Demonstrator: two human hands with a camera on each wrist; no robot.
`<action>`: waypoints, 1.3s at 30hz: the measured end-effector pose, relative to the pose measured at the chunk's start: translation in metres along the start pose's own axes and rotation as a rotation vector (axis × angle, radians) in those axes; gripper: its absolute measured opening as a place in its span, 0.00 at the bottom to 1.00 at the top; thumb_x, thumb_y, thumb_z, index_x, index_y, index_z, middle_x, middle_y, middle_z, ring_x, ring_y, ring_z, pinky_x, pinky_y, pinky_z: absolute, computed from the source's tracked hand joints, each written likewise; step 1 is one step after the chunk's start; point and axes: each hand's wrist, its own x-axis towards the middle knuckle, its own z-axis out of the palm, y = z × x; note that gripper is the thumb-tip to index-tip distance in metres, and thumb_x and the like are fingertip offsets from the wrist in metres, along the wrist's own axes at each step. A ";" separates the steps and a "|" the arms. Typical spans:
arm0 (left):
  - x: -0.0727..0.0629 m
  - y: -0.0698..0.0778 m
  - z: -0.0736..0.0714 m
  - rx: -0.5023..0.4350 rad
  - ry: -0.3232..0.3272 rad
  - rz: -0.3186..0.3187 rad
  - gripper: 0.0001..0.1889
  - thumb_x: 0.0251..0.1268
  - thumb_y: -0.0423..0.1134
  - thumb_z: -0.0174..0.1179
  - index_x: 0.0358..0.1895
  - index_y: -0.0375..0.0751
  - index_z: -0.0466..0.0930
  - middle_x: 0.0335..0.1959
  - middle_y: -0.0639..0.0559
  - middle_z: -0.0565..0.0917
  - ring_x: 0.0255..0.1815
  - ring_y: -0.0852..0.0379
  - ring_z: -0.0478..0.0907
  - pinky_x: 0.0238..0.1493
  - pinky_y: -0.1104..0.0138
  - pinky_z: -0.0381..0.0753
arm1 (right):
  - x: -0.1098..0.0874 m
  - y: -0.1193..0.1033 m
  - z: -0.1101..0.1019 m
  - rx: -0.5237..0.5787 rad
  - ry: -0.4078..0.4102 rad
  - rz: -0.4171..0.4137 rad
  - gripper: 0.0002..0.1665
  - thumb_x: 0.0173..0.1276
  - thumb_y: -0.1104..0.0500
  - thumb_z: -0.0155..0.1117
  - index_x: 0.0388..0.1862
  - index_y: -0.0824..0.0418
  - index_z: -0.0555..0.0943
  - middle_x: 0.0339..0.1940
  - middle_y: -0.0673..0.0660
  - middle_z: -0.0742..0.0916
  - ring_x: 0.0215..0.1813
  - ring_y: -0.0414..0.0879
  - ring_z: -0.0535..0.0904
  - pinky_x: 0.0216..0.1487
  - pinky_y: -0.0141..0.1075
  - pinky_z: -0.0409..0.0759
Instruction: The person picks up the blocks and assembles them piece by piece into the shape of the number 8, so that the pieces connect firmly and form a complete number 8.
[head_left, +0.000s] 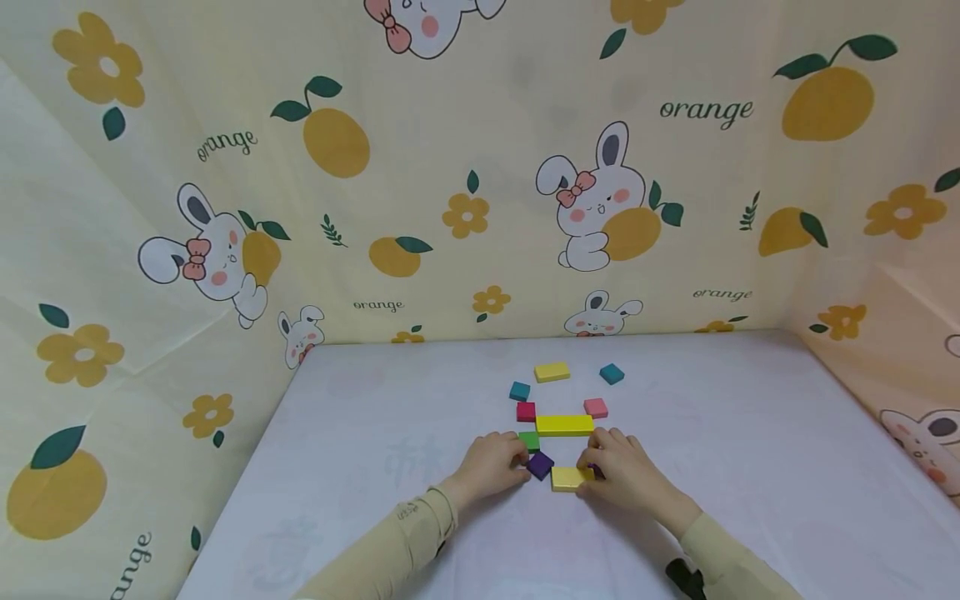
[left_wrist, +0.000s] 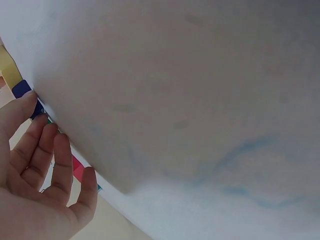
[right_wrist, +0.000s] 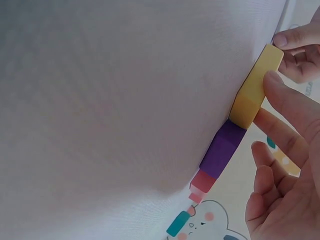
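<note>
In the head view my left hand [head_left: 491, 468] pinches a corner of a dark purple block [head_left: 540, 465] between thumb and forefinger. That block looks dark blue [left_wrist: 22, 89] in the left wrist view. A green block [head_left: 529, 442] lies right by the left fingertips. My right hand [head_left: 626, 473] grips a pale yellow block [head_left: 567, 479] at its right end, thumb on the near side. Beside that block, the right wrist view shows another purple block [right_wrist: 222, 149], mostly hidden by fingers in the head view. The right hand's other fingers [right_wrist: 265, 187] are loosely bent.
Beyond the hands lie a long yellow block [head_left: 565, 426], a red block [head_left: 527, 412], a pink block [head_left: 596, 407], two teal blocks, left [head_left: 520, 391] and right [head_left: 612, 373], and a shorter yellow block [head_left: 552, 372]. They lie on a white tabletop [head_left: 360, 417] before a printed curtain [head_left: 450, 125].
</note>
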 end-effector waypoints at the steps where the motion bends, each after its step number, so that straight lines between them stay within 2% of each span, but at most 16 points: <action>1: 0.000 0.000 0.000 0.000 0.002 0.000 0.09 0.53 0.49 0.66 0.35 0.52 0.83 0.28 0.62 0.78 0.27 0.65 0.67 0.31 0.74 0.65 | 0.000 0.000 0.000 0.002 -0.001 0.000 0.15 0.45 0.47 0.76 0.31 0.50 0.84 0.32 0.45 0.73 0.38 0.42 0.63 0.38 0.37 0.60; 8: -0.002 0.000 -0.001 0.013 0.030 0.018 0.09 0.52 0.49 0.66 0.35 0.51 0.83 0.27 0.61 0.78 0.27 0.66 0.66 0.28 0.74 0.63 | 0.001 0.000 0.000 -0.012 -0.008 -0.008 0.15 0.45 0.46 0.76 0.31 0.49 0.84 0.33 0.45 0.73 0.38 0.41 0.64 0.39 0.37 0.61; 17: -0.001 -0.001 -0.001 0.019 0.031 0.020 0.10 0.53 0.49 0.66 0.35 0.51 0.83 0.25 0.62 0.76 0.26 0.66 0.65 0.27 0.75 0.62 | 0.001 0.001 0.000 -0.013 -0.016 0.003 0.16 0.46 0.45 0.75 0.33 0.49 0.84 0.33 0.45 0.74 0.39 0.42 0.64 0.39 0.38 0.62; 25: -0.001 -0.002 0.000 0.020 0.024 0.021 0.10 0.53 0.49 0.66 0.35 0.51 0.83 0.25 0.62 0.75 0.25 0.65 0.65 0.27 0.75 0.62 | 0.004 0.006 -0.011 0.003 -0.026 0.010 0.17 0.51 0.44 0.72 0.37 0.50 0.84 0.34 0.46 0.76 0.40 0.42 0.67 0.41 0.39 0.66; 32: 0.000 -0.002 0.002 0.022 0.022 0.020 0.09 0.52 0.49 0.66 0.35 0.51 0.82 0.25 0.62 0.74 0.25 0.65 0.64 0.27 0.75 0.62 | 0.016 0.016 -0.025 -0.026 -0.014 0.020 0.17 0.53 0.45 0.70 0.38 0.52 0.84 0.35 0.49 0.77 0.40 0.45 0.68 0.40 0.42 0.68; 39: 0.000 -0.002 0.002 0.020 0.021 0.018 0.10 0.52 0.49 0.66 0.35 0.51 0.83 0.25 0.62 0.76 0.25 0.65 0.65 0.27 0.75 0.62 | 0.038 0.039 -0.040 0.014 0.022 0.059 0.16 0.57 0.48 0.68 0.40 0.56 0.84 0.40 0.57 0.81 0.44 0.52 0.71 0.45 0.50 0.69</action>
